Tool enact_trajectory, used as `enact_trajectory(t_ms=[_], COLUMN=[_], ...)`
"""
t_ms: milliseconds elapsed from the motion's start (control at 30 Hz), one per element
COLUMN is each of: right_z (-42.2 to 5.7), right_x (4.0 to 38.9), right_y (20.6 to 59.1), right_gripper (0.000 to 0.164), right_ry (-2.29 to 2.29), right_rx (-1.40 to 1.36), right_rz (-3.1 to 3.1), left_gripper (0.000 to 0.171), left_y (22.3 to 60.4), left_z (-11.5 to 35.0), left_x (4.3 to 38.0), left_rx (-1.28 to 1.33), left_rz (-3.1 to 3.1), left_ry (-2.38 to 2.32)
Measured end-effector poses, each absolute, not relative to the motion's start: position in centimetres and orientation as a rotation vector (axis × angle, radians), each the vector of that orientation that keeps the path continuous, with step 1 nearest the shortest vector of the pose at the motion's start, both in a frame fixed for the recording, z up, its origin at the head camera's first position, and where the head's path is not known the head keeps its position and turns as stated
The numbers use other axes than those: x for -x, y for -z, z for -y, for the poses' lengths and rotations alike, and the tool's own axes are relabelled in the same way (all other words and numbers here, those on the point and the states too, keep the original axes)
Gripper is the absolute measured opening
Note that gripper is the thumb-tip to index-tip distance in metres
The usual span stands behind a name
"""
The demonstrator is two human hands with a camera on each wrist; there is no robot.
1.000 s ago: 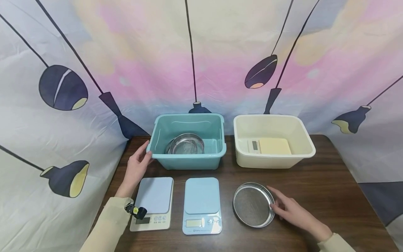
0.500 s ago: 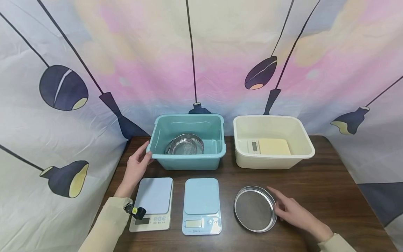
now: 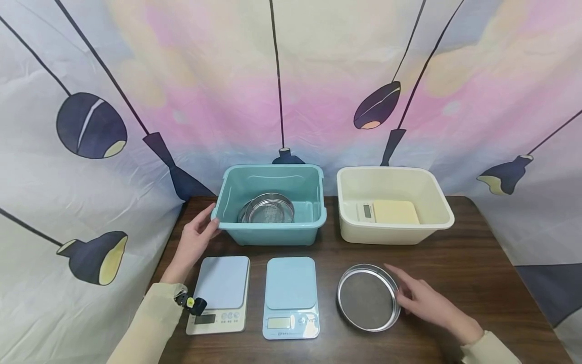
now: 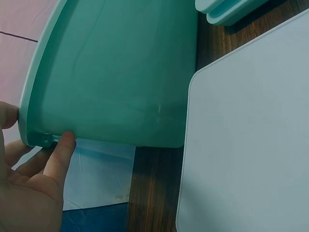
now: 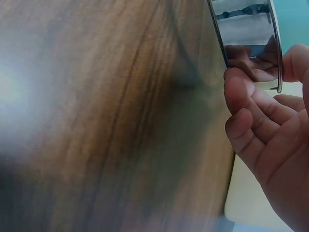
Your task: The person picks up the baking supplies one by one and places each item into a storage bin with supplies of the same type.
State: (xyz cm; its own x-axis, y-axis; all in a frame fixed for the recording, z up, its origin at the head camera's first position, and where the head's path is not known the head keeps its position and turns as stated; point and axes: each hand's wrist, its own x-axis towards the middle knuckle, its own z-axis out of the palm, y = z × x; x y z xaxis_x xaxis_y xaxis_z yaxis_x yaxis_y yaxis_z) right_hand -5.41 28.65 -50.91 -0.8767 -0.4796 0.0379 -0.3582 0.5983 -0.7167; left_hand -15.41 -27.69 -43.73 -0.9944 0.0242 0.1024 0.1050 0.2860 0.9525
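In the head view a round metal sieve (image 3: 366, 299) with fine mesh is at the right front of the table. My right hand (image 3: 425, 302) holds its right side. The right wrist view has the thumb at one edge of the shiny sieve wall (image 5: 251, 34), with curled fingers (image 5: 238, 92) at the other edge. At the left, my left hand (image 3: 196, 241) grips the near left corner of a teal basin (image 3: 273, 236), thumb at the rim and fingers beneath it. Inside that basin lie metal sieves (image 3: 271, 208), one overlapping another.
Two kitchen scales, one white (image 3: 222, 283) and one light blue (image 3: 291, 285), lie side by side in front of the teal basin. A cream basin (image 3: 386, 235) at the back right holds a pale yellow scale (image 3: 395, 212). Behind the wooden table (image 3: 473, 242) hangs a printed cloth (image 3: 318, 76).
The sieve in my right hand has shifted slightly right, dipping towards me and coming back a little. My left wrist has moved a little left while its hand stays on the teal basin.
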Motion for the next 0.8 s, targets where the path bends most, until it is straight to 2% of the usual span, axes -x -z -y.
enact_trajectory(t_ms=[800], right_z=[-26.0], right_x=[7.7], right_y=[44.5], right_gripper=[0.062], right_ry=[0.951], right_rx=[0.9], right_rz=[-2.714], left_gripper=[0.062], left_y=[43.5], left_z=[28.9], left_x=[16.0], left_rx=[0.143], left_rz=[2.503], left_ry=[1.908])
